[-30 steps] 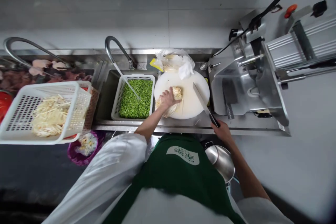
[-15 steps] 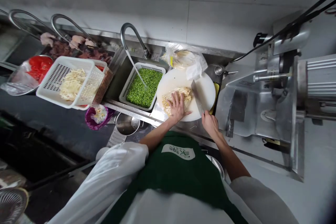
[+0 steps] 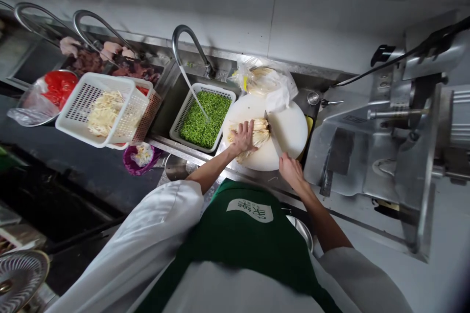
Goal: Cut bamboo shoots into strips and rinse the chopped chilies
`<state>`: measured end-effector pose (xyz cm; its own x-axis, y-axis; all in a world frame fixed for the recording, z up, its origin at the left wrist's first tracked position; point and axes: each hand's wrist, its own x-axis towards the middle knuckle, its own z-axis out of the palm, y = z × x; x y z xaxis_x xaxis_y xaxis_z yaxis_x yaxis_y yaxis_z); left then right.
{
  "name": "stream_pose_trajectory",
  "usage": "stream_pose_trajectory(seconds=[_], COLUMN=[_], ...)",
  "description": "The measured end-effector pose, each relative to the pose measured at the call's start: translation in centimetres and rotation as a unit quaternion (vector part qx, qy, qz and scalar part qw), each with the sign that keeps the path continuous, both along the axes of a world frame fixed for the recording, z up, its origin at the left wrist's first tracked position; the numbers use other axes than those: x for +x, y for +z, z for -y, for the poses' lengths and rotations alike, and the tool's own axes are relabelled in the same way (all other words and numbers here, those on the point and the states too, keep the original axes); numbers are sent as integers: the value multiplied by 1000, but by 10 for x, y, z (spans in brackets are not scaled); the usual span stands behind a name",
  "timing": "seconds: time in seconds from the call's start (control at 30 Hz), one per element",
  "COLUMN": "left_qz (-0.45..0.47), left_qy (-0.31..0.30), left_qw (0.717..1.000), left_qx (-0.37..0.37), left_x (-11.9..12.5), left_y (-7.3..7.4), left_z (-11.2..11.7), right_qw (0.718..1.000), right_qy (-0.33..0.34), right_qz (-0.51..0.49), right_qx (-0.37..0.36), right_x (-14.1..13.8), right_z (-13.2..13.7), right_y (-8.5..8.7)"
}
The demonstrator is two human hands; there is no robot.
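A bunch of enoki mushrooms point(image 3: 261, 133) lies on the round white cutting board point(image 3: 293, 129). My left hand point(image 3: 243, 138) presses on it from above, fingers spread. My right hand point(image 3: 292, 168) is wrapped round the handle of a cleaver point(image 3: 273, 138); its blade stands on edge at the right end of the mushrooms. Whether the edge touches them I cannot tell. Behind, a clear plastic bag point(image 3: 262, 80) with more pale mushrooms overlaps the board's far rim.
Left of the board, water runs from a faucet point(image 3: 191, 34) into a basket of chopped greens point(image 3: 203, 120). Further left are a white basket point(image 3: 62, 120) with pale strips and a purple-lined bin point(image 3: 134, 166). A metal slicing machine point(image 3: 389, 127) stands to the right.
The cleaver has moved left against the end of the mushrooms, which look more gathered under my left hand. That hand has shifted slightly left on them. The view has turned slightly.
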<state>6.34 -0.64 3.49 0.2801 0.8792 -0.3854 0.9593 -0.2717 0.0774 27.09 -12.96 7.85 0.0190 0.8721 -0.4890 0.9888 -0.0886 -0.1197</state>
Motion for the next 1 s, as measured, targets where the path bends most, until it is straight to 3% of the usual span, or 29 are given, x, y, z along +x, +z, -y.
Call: stream_pose_trajectory(seconds=[0.27,0.47,0.77,0.87,1.0], left_qz=[29,37,39,42,52], left_qy=[19,27,10,7,13], left_qw=[999,998,999,999,998], left_qx=[19,38,32,22,13], left_x=[-3,-2,1,1,-1], left_y=[-13,-17,-20,-19,-14], left_z=[-8,-3,-2,-4,-3], right_qw=[997,997,994,995,997], right_qy=[3,31,46,40,17], right_qz=[36,68,69,54,32], right_qx=[63,19,-66,-72,-65], right_x=[-17,-40,-33,-34,-38], right_z=[6,-5,-41,-59,-81], right_y=[28,27,40,35,7])
